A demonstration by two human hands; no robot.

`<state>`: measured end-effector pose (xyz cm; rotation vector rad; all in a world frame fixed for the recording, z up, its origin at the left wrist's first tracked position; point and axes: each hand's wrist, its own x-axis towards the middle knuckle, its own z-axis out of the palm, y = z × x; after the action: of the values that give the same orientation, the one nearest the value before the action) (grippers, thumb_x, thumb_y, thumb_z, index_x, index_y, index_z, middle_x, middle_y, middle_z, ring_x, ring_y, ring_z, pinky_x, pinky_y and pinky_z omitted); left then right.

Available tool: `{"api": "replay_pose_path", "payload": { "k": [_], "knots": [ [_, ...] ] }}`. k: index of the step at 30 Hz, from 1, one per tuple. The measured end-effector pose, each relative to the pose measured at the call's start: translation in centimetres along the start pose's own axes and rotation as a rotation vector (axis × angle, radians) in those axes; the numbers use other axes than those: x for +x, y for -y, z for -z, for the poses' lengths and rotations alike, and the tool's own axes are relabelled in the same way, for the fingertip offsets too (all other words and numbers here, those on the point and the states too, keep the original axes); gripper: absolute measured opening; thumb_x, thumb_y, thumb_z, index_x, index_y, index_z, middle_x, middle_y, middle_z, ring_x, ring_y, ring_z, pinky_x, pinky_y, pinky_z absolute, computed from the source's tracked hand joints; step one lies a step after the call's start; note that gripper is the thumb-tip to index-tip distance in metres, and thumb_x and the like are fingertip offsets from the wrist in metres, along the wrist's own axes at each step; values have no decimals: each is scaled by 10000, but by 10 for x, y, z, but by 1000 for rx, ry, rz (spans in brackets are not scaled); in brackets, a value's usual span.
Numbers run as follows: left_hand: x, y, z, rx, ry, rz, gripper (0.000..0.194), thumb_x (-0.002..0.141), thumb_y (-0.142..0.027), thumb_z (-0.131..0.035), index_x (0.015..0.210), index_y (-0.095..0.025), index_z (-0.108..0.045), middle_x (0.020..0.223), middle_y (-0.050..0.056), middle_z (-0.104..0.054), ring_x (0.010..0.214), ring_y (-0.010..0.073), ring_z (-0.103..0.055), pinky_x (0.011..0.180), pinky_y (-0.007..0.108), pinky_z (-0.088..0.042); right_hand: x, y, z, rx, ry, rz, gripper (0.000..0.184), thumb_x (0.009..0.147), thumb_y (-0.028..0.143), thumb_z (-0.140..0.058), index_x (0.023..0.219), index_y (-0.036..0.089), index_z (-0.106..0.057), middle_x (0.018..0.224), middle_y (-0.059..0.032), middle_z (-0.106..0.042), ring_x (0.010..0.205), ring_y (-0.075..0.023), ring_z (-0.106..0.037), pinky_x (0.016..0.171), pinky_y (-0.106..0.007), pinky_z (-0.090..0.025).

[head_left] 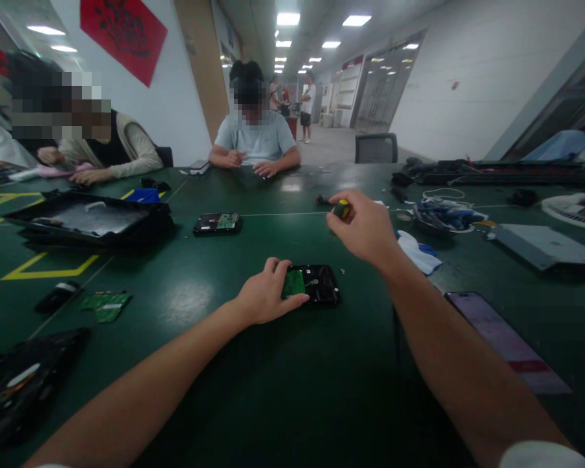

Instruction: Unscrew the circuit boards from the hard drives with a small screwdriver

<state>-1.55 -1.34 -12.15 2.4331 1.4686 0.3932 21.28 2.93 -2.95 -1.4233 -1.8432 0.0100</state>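
Observation:
A black hard drive (322,285) with a green circuit board (293,283) lies on the dark green table (292,390) in front of me. My left hand (267,296) rests on its left side, fingers curled around the edge of the board. My right hand (365,227) is raised above and behind the drive, closed around a screwdriver with a yellow-and-black handle (342,208); its shaft is hidden by the hand.
A second drive (217,223) lies farther back. A black tray (85,221) is at left, loose green boards (106,305) at near left, a phone (507,341) at right, a bowl of parts (443,218) behind it. Two people sit across the table.

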Motion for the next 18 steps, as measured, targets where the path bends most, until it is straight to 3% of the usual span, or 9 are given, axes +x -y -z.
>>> {"api": "replay_pose_path", "payload": {
  "k": [4,10,14,18],
  "knots": [
    [-4,-7,-5,150,-43,20,920,893,-772,-466,1506,-88,-402,1389,235,-490,1035,370,-667,849,507,-577,6,-10,8,-55,44,-49,294,913,256,-564,1178,167,-658,988,-114,-726,847,-252,-655,803,-362,-463],
    [-5,-4,-19,252,-200,-165,897,885,-785,-474,1488,-121,-502,1512,251,-417,1382,447,-427,1110,605,-418,10,-20,1,-163,265,-63,334,921,145,-477,1209,135,-647,1061,-148,-748,962,-266,-679,866,-348,-479],
    [-3,-2,-25,217,-190,-197,850,889,-776,-483,1485,-172,-530,1549,219,-406,1444,436,-358,1157,627,-353,13,-36,-10,-320,558,-70,292,915,148,-545,1156,143,-711,1214,-140,-738,1130,-274,-668,932,-318,-480],
    [-2,-2,-25,210,-177,-186,817,896,-741,-508,1470,-161,-548,1541,222,-428,1446,435,-364,1167,625,-342,11,-50,-20,-419,908,-111,220,901,201,-660,1088,166,-769,1167,-112,-761,1014,-241,-719,835,-276,-504]
  ]
}}
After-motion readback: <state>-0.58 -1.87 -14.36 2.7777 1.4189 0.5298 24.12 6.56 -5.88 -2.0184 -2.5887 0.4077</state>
